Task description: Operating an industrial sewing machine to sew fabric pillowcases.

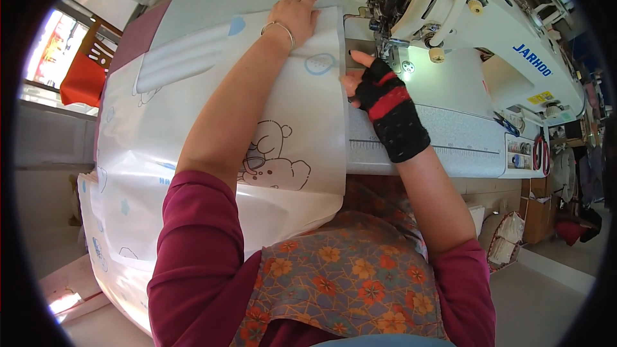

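Note:
A wide sheet of white, glossy printed fabric [308, 106] with cartoon bears and pale blue shapes lies over the table and hangs down its near side. My bare left hand [295, 16], a bangle at the wrist, rests flat on it by its far edge. My right hand [385, 103], in a black and red fingerless glove, is at the fabric's right edge with finger and thumb apart. Its fingertips touch or nearly touch that edge; the fingers beneath are partly hidden. Just beyond it stands the sewing machine's needle and presser foot area [392, 48], lit by a small lamp.
The white sewing machine [508, 51] fills the far right. A ruler scale [424, 146] runs along the table's near edge. Blue-handled snips [508, 123], a tray of bobbins [519, 153] and red-handled scissors [542, 154] are at the right. An orange cloth [82, 80] hangs on a chair at left.

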`<state>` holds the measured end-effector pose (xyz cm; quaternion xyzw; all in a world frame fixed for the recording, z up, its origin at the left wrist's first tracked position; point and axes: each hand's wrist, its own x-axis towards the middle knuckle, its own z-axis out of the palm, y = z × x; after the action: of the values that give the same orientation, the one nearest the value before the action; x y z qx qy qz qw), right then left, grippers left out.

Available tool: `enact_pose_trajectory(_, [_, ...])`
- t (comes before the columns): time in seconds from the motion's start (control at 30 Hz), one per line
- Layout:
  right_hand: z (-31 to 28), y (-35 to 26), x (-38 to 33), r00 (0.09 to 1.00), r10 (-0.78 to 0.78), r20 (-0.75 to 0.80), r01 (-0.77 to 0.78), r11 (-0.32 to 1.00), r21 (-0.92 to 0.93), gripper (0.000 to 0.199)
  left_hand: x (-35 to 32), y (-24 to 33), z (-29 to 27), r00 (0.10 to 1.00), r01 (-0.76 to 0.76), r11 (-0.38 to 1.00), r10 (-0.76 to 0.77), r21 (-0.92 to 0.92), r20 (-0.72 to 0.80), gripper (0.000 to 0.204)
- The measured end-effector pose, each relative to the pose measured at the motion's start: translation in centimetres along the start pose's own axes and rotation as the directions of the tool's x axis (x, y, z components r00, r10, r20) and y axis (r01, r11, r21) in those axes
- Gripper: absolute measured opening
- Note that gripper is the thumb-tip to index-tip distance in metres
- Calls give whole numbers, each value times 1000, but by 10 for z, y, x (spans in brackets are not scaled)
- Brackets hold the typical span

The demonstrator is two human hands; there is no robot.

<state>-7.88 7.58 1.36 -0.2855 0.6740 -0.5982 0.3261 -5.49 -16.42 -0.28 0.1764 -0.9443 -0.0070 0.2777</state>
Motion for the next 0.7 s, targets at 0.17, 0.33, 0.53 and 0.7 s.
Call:
enact_pose_trajectory(0.17, [14,7,-15,702,-681,208,634,464,-618,37,1,-8,2,994,-94,978,81,-187,-72,34])
enact_pose_trajectory(0.33, [10,7,-16,649,-734,200,619,356,-700,33,3,-6,-4,995,-97,963,88,-253,-47,32])
enact_pose_trajectory(0.53, [11,9,-14,646,-726,234,678,407,-612,27,2,-1,-8,998,-41,943,25,-329,-54,29])
enact_pose_trajectory(0.7, [11,24,-8,686,-681,257,664,441,-604,23,5,0,-13,986,162,939,-141,-304,90,29])
